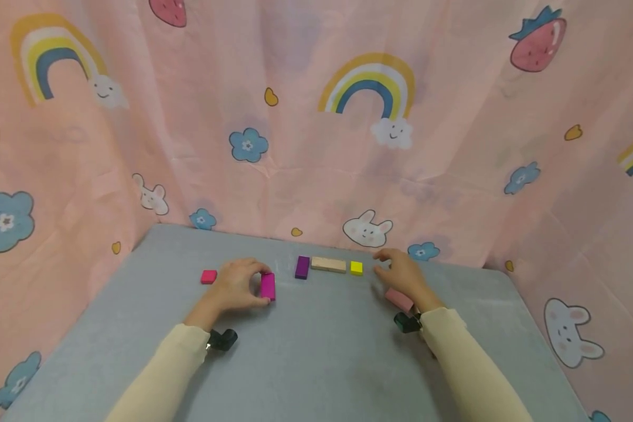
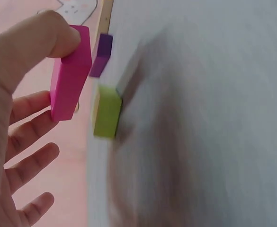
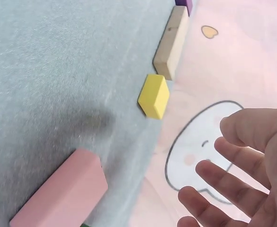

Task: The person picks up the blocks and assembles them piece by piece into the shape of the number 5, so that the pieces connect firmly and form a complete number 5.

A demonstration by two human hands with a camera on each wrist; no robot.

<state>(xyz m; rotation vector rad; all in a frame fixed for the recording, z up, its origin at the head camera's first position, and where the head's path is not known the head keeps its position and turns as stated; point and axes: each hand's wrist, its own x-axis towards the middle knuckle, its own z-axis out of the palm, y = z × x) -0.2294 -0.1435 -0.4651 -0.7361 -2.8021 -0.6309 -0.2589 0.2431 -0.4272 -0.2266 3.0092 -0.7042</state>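
Note:
My left hand [image 1: 236, 286] pinches a magenta block [image 1: 268, 287] between thumb and fingers. In the left wrist view the block [image 2: 71, 75] is tilted and looks held above the table. A green block [image 2: 107, 112] lies below it there; the head view does not show this one. Just right of the left hand is a purple block [image 1: 302, 267]. My right hand [image 1: 402, 274] hovers with loosely bent fingers and nothing between them. A yellow block [image 1: 356, 268] sits to its left, and a pink block [image 1: 399, 299] lies beneath it, partly covered.
A plain wooden block [image 1: 328, 265] lies between the purple and yellow blocks. Left of the left hand is a small red block [image 1: 208, 276]. The grey table [image 1: 316, 363] ends at a pink patterned curtain [image 1: 306, 193] behind and at both sides.

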